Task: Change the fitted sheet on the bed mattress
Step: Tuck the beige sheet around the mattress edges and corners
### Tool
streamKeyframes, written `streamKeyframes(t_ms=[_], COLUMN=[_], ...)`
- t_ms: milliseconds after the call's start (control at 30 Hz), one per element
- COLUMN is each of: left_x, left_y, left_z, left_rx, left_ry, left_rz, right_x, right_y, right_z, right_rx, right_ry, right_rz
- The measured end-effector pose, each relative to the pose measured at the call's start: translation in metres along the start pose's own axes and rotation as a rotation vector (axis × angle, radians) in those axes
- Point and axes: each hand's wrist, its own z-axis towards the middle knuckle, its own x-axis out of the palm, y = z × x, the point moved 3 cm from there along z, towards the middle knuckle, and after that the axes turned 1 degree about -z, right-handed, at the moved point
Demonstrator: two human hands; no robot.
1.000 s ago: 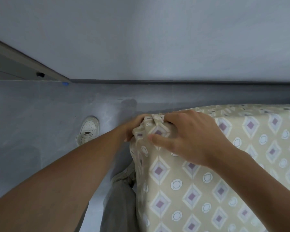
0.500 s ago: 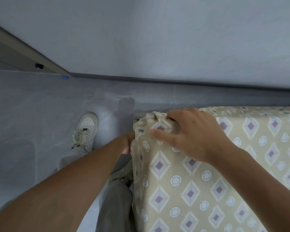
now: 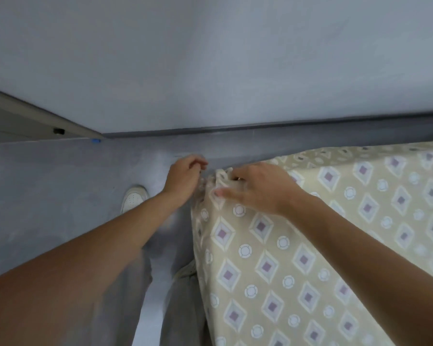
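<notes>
Left hand (image 3: 185, 178) has risen beside the mattress corner (image 3: 218, 186), fingers curled, apparently empty; right hand (image 3: 258, 188) grips the bunched sheet (image 3: 298, 258) there.

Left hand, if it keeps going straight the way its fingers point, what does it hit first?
The left hand points toward the baseboard and wall. Only bare floor shows ahead, so probably the baseboard first, though depth is unclear.
</notes>
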Motion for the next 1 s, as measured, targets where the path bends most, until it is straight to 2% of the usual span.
streamKeyframes(t_ms=[100, 167, 200, 300, 333, 400, 467, 667, 800, 1000], left_x=[0.009, 0.028, 0.040, 0.084, 0.096, 0.113, 0.118, 0.126, 0.130, 0.132], left_y=[-0.054, -0.086, -0.103, -0.134, -0.133, -0.121, -0.111, -0.101, -0.099, -0.100], left_z=[0.007, 0.002, -0.004, -0.028, -0.037, -0.044, -0.048, -0.034, -0.028, -0.025], left_rx=[0.071, 0.084, 0.118, 0.332, 0.373, 0.529, 0.611, 0.673, 0.633, 0.591], left_ry=[0.060, 0.168, 0.240, 0.386, 0.382, 0.243, 0.161, 0.133, 0.144, 0.209], left_rz=[0.022, 0.052, 0.118, 0.594, 0.718, 0.898, 1.027, 0.954, 0.962, 1.021], right_x=[-0.009, -0.015, -0.019, -0.033, -0.036, -0.034, -0.025, -0.017, -0.016, -0.012], right_y=[-0.047, -0.094, -0.120, -0.182, -0.194, -0.205, -0.209, -0.214, -0.216, -0.223], right_z=[-0.020, -0.041, -0.051, -0.080, -0.085, -0.084, -0.076, -0.068, -0.067, -0.066], right_rx=[-0.011, 0.056, 0.101, 0.191, 0.197, 0.197, 0.220, 0.266, 0.275, 0.246], right_ry=[-0.118, -0.215, -0.259, -0.362, -0.395, -0.439, -0.464, -0.478, -0.438, -0.474], right_rz=[-0.040, -0.097, -0.116, -0.166, -0.174, -0.180, -0.209, -0.271, -0.265, -0.191])
